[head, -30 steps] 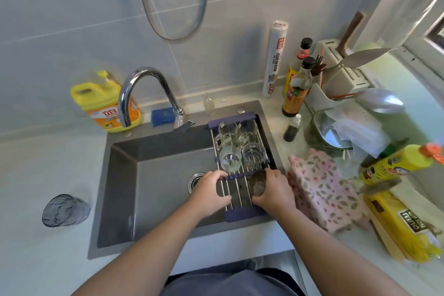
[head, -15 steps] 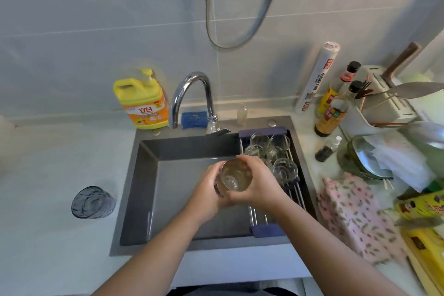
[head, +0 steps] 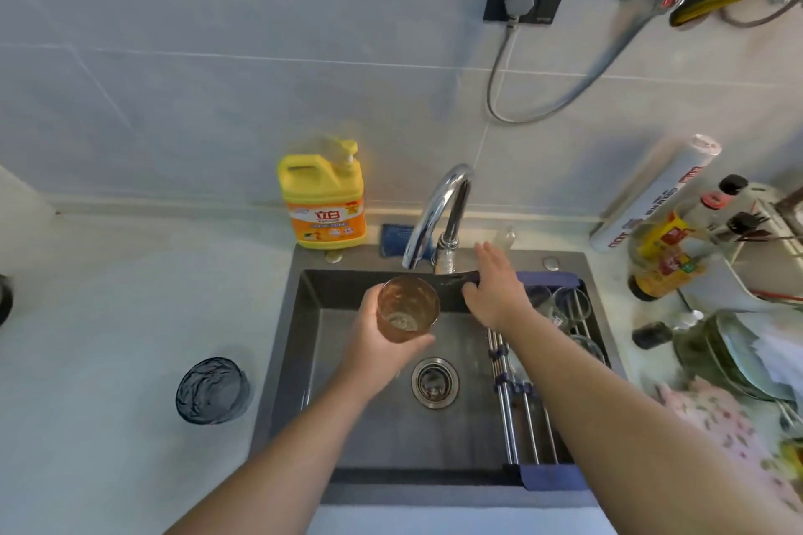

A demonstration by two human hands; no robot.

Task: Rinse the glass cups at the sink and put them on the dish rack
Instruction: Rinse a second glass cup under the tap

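Observation:
My left hand (head: pixel 377 345) grips an amber glass cup (head: pixel 406 308), held tilted over the dark sink (head: pixel 313 361) just below the spout of the chrome faucet (head: pixel 439 213). No water runs from the spout. My right hand (head: pixel 495 287) is empty, fingers spread, reaching toward the faucet's base and the black handle beside it. A roll-up dish rack (head: pixel 528 426) spans the sink's right side and bears several clear glass cups (head: pixel 569 304), partly hidden by my right forearm. A bluish glass cup (head: pixel 212 390) stands on the counter left of the sink.
A yellow detergent jug (head: pixel 323 195) and a blue sponge (head: pixel 395 240) sit behind the sink. Sauce bottles (head: pixel 665 256), a foil roll (head: pixel 656 191), bowls and a floral cloth (head: pixel 730 439) crowd the right counter. A hose hangs on the wall above.
The amber cup came off the rack's front into both hands, then into my left hand alone under the spout. My right hand let go and moved up to the faucet.

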